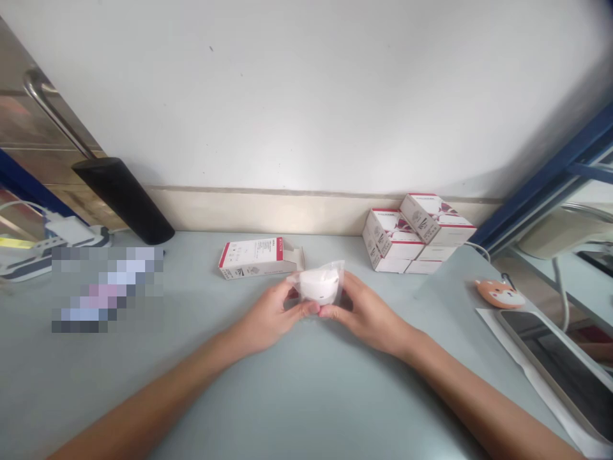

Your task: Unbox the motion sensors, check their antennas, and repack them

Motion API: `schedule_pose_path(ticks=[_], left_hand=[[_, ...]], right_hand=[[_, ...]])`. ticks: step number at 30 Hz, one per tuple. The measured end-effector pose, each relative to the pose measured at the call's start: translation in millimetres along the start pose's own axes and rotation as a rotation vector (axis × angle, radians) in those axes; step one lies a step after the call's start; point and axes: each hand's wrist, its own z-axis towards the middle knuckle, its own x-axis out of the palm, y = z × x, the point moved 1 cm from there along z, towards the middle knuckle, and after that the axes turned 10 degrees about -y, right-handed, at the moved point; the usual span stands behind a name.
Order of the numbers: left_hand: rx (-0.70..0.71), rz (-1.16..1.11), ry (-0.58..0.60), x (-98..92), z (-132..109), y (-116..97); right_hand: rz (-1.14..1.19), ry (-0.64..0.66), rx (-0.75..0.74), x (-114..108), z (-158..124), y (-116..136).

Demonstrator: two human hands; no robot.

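Note:
Between my two hands is a rounded white plastic device [320,285] in a clear plastic bag. My left hand [271,314] grips it from the left, its thumb along the lower front. From the other side my right hand [371,314] closes on it, and the two thumb tips nearly meet beneath the device. The fingers behind it are partly hidden. Just beyond my left hand lies a white and red carton [251,257] with printed text, its right end flap open.
White and red cartons [419,233] are stacked against the wall at right. A phone [558,364] lies on white paper near an orange animal-faced case [500,292]. At left are a black cylinder [127,198], a power strip [33,259] and a pixelated patch on the table [306,396].

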Motion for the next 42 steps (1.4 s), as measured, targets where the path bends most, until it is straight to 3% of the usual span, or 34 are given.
schedule_pose_path(ticks=[4, 12, 16, 21, 24, 30, 35, 40, 42], left_hand=[[0.037, 0.029, -0.021, 1.1, -2, -4], [0.261, 0.143, -0.145, 2.1, -9, -23], [0.18, 0.141, -0.093, 3.4, -9, -25], [-0.045, 0.151, -0.009, 6.8, -4, -19], [-0.102, 0.115, -0.016, 6.0, -2, -17], [-0.095, -0.287, -0.196, -2.0, 4, -19], [-0.199, -0.601, -0.144, -1.1, 3, -34], [-0.274, -0.712, -0.227, -3.6, 5, -35], [-0.262, -0.721, -0.19, -3.5, 6, -31]], right_hand=[[-0.053, -0.002, -0.048, 1, -1, 1], [-0.226, -0.02, -0.206, -7, 1, 9], [-0.228, -0.024, -0.191, -8, 0, 6], [-0.241, 0.094, -0.167, 1, -1, -3], [-0.273, 0.085, -0.148, 4, -2, -5], [-0.072, 0.012, 0.069, -4, 0, 3], [0.05, -0.161, 0.088, -14, 3, 14], [0.206, -0.434, 0.18, -19, 5, 10], [0.307, -0.406, 0.218, -17, 4, 8]])
